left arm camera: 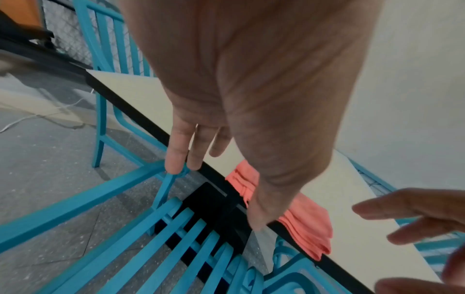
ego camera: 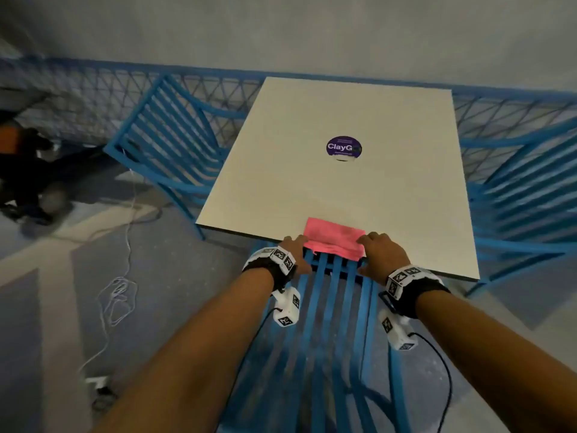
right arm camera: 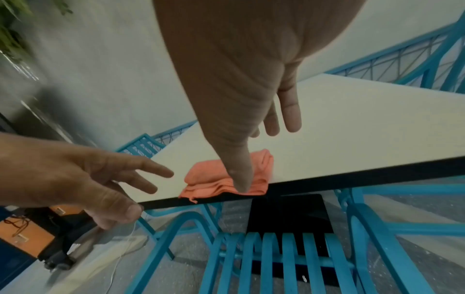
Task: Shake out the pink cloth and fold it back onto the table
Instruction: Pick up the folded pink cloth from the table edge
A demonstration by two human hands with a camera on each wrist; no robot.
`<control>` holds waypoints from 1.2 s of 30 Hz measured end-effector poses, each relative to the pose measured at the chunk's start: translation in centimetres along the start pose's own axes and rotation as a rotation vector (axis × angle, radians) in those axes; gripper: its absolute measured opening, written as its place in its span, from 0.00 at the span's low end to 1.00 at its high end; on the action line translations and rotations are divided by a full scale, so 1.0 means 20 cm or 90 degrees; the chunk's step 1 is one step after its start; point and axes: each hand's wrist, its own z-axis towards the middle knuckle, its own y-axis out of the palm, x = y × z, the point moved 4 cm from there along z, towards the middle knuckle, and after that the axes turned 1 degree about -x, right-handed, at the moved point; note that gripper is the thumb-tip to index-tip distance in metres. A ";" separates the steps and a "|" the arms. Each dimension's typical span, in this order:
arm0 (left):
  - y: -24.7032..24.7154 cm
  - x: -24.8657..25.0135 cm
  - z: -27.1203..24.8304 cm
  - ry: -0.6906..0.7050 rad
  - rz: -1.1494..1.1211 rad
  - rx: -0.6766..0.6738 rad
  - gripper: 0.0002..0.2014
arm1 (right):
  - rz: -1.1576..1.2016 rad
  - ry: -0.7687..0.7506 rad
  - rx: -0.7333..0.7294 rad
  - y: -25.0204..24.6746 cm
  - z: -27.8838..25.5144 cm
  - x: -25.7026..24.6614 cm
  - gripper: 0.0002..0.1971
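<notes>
The pink cloth lies folded in several layers at the near edge of the white table, its front hem just over the dark rim. My left hand is at the cloth's left end and my right hand at its right end, both with straight, spread fingers. In the left wrist view the cloth shows past my left thumb. In the right wrist view my right thumb lies over the near edge of the cloth. Neither hand grips anything.
A blue slatted chair stands tucked under the table right below my hands. More blue chairs stand at the left and right. A purple round sticker marks the table's middle. A white cable trails over the floor.
</notes>
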 end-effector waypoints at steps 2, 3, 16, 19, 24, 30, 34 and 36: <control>0.01 0.03 0.06 0.016 0.008 0.014 0.45 | 0.003 0.010 0.012 0.03 0.06 0.02 0.31; 0.01 0.04 0.09 0.020 0.013 0.020 0.43 | -0.002 0.009 0.013 0.05 0.09 0.02 0.29; 0.03 0.06 0.30 0.005 0.054 0.063 0.34 | 0.022 0.015 0.036 0.19 0.26 0.04 0.08; 0.03 0.04 0.29 0.009 0.054 0.055 0.36 | 0.020 -0.001 0.013 0.19 0.27 0.05 0.07; -0.01 0.04 0.22 0.014 0.058 0.045 0.40 | 0.046 0.006 0.028 0.11 0.27 0.04 0.08; -0.13 0.07 -0.08 0.044 0.063 0.066 0.50 | -0.039 -0.069 0.045 -0.23 0.10 -0.14 0.19; -0.17 0.11 -0.41 0.136 0.080 0.090 0.61 | -0.036 -0.097 0.005 -0.44 -0.11 -0.35 0.26; -0.16 0.12 -0.59 0.184 0.046 0.097 0.62 | -0.009 -0.111 -0.021 -0.52 -0.22 -0.47 0.31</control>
